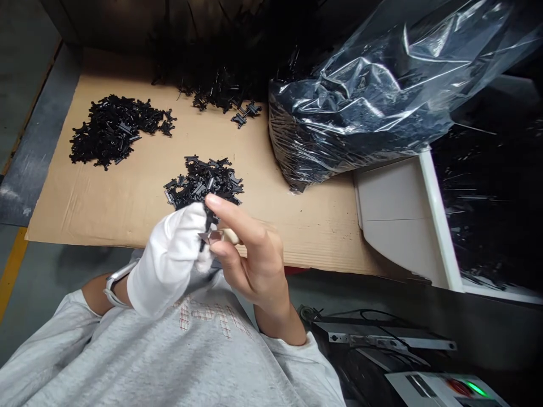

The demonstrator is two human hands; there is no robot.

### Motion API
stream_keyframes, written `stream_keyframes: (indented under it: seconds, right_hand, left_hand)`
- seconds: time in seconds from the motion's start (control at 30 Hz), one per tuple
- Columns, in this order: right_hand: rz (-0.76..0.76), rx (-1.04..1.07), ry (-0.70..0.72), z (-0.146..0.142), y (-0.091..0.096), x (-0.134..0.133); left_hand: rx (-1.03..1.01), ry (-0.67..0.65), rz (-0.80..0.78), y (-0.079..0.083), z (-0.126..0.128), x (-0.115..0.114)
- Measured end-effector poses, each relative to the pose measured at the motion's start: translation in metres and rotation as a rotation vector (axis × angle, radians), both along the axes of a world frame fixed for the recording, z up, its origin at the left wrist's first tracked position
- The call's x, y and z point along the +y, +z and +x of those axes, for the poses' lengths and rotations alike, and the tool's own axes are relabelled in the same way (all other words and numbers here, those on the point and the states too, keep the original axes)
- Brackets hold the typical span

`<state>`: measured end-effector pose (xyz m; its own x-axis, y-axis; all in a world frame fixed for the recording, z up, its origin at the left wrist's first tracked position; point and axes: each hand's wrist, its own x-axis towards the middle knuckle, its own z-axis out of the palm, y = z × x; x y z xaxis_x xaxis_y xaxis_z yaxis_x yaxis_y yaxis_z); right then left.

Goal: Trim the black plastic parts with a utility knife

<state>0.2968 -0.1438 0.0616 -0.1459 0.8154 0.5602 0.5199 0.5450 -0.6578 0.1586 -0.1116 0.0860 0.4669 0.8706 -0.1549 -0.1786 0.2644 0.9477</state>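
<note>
My left hand [167, 254], in a white glove, is closed on a small black plastic part [211, 219], mostly hidden by fingers. Bare and bent, my right hand [254, 254] pinches a small shiny pointed metal piece [215, 236] that looks like a blade, right against the black part. A cream-coloured bit [231, 235] shows between the right fingers; I cannot tell what it is. Just beyond both hands lies a pile of small black plastic parts [207, 180] on the cardboard sheet [139, 186].
Another pile of black parts [112, 130] lies at the far left. Loose parts [220, 93] are heaped at the dark back. A clear plastic bag [356, 118] full of dark pieces stands at right, beside a white-edged tray [439, 220]. Below right sits a box with a green light [477, 389].
</note>
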Motion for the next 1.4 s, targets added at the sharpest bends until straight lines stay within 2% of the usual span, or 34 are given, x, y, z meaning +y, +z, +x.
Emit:
stream_keyframes:
  seconds: [0.13,0.3,0.47,0.73,0.87,1.03,1.23,1.4]
  right_hand:
    - [0.008,0.023,0.007,-0.001,0.001,0.0]
    - [-0.031,0.043,0.036,-0.001,0.001,0.0]
    - [-0.001,0.048,0.022,-0.003,-0.005,0.002]
    - [0.004,0.03,0.012,-0.005,-0.009,0.005]
    - [0.024,0.052,-0.005,-0.003,-0.008,0.006]
    - [-0.05,0.186,0.069,-0.001,-0.003,0.009]
    - [-0.068,0.297,-0.107,-0.004,-0.003,0.013]
    - [-0.174,0.312,-0.067,-0.005,0.0,0.013]
  left_hand:
    - [-0.004,-0.035,0.067,-0.002,-0.005,-0.002]
    - [0.069,-0.019,0.091,-0.006,-0.011,-0.006]
    - [0.074,-0.01,0.152,-0.008,-0.011,-0.003]
    - [-0.037,0.011,0.074,-0.021,-0.016,-0.006]
    - [-0.109,-0.02,0.068,-0.019,-0.014,-0.006]
    - [0.0,0.043,-0.052,-0.009,-0.009,-0.007]
    - [0.073,0.025,-0.017,-0.009,-0.009,-0.009]
    - [0.04,0.029,-0.151,-0.009,-0.012,-0.009]
